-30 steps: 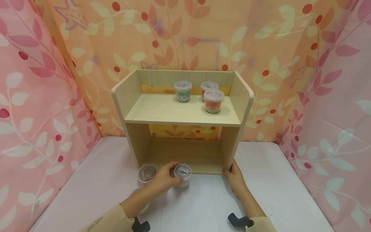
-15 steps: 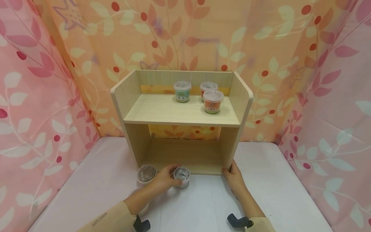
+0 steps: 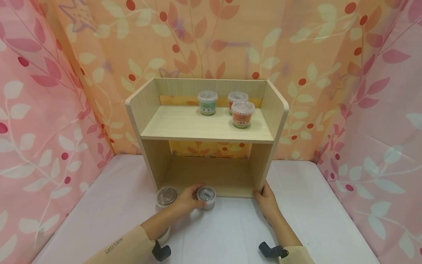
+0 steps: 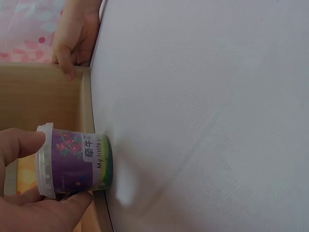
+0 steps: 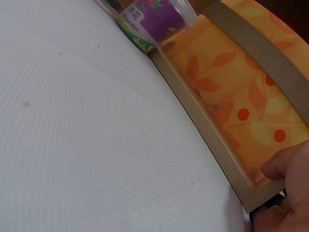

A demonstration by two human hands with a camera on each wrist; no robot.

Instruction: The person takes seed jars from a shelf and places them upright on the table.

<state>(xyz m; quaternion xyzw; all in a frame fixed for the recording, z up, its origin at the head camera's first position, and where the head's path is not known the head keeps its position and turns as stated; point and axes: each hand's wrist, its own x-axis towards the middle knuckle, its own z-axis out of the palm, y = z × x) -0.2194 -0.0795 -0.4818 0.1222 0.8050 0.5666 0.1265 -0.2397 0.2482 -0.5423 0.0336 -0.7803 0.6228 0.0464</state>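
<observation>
Your left hand [image 3: 187,200] grasps the purple cup [image 4: 77,162] near its lid, thumb on one side and fingers opposite; squeeze evenly and hold it upright, so the lid stays seated; its body and base reach below your thumb, just in front of the lower board of the shelf unit [image 3: 197,126]; whether the base touches the table [image 3: 237,227] is hard to tell; your right hand [image 3: 267,205] grips the shelf unit's lower right corner, a useful brace.

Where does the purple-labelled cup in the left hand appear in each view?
Head: the cup is at lower centre, gripped by the left hand.
Left wrist: the cup is at lower left, appearing sideways.
Right wrist: the cup is at top centre, partly cut off.
Shared landmark: the wooden shelf.
</observation>
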